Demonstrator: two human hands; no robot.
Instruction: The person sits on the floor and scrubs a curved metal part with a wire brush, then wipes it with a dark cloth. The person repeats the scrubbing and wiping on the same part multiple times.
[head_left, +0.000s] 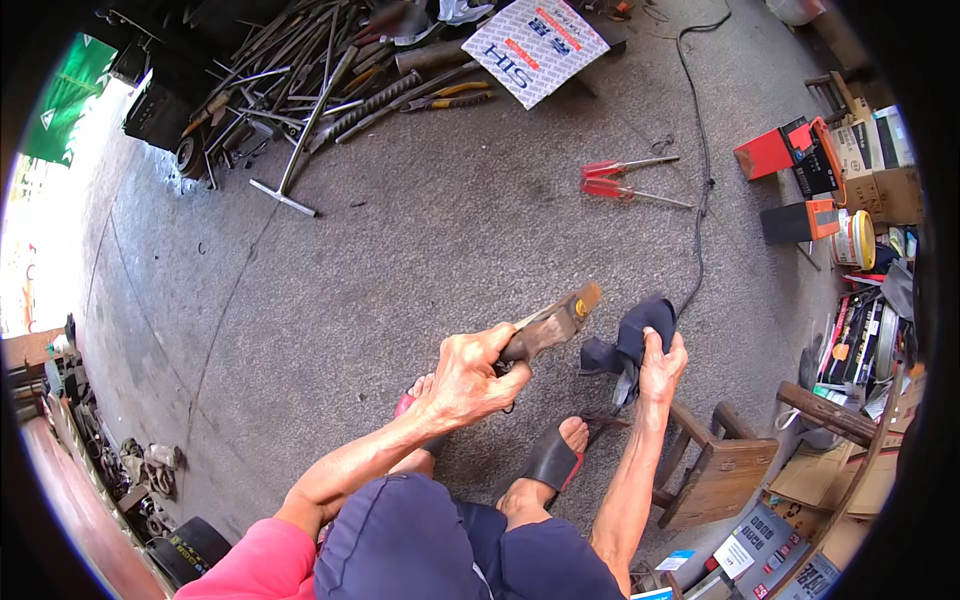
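My left hand (480, 375) is closed around a worn, grimy hand tool (553, 324). The tool has a brownish blade-like end and a yellow spot near its tip; its exact kind is unclear. A crumpled dark navy cloth (643, 330) is pinched in my right hand (661, 367), hanging to the right of the tool and apart from it. Both hands are above the grey concrete floor (420, 255), in front of my sandalled feet. Part of the tool's grip is hidden by my left fingers.
Two red-handled screwdrivers (611, 187) lie near a black cable (699, 127). A T-handle wrench (300, 150) juts from a heap of metal tools (322, 82) beside a printed white box (536, 49). Right of me stand a wooden stool (720, 480) and batteries (799, 222).
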